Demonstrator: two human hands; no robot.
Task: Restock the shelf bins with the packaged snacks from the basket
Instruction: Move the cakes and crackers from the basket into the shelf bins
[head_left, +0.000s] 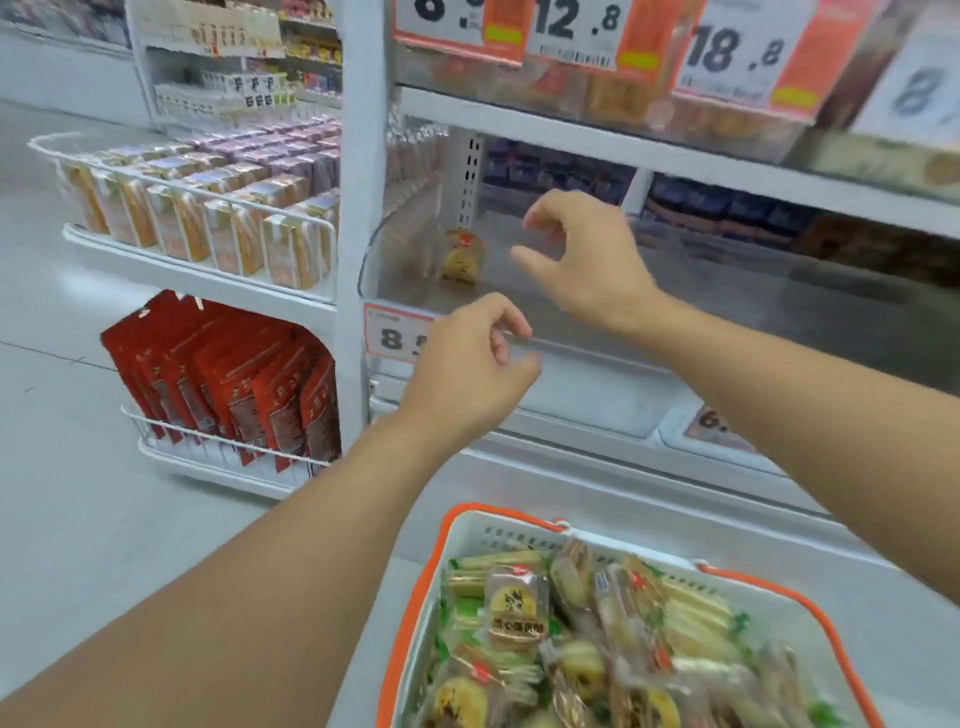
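From the head camera, both hands are raised in front of a clear shelf bin (395, 260). The left hand (467, 364) hangs at the bin's front lip, fingers loosely curled, holding nothing. The right hand (582, 260) reaches over the lip into the bin, fingers and thumb loosely hooked and apart, also without anything in it.

Just left of the right hand, and beyond the left hand, a single packaged snack (462, 257) stands inside the bin near its left wall. It is the only packet plainly visible in there; the rest of the bin floor beneath and to the right of the right hand looks bare, though blur and glare make that uncertain.

Below both forearms, nearest the viewer, the basket (415, 597) with its orange rim is heaped with wrapped snacks (519, 608).

By this showing, the restocking has barely begun: one packet placed, nearly the whole basketful left, and the bin far from filled.
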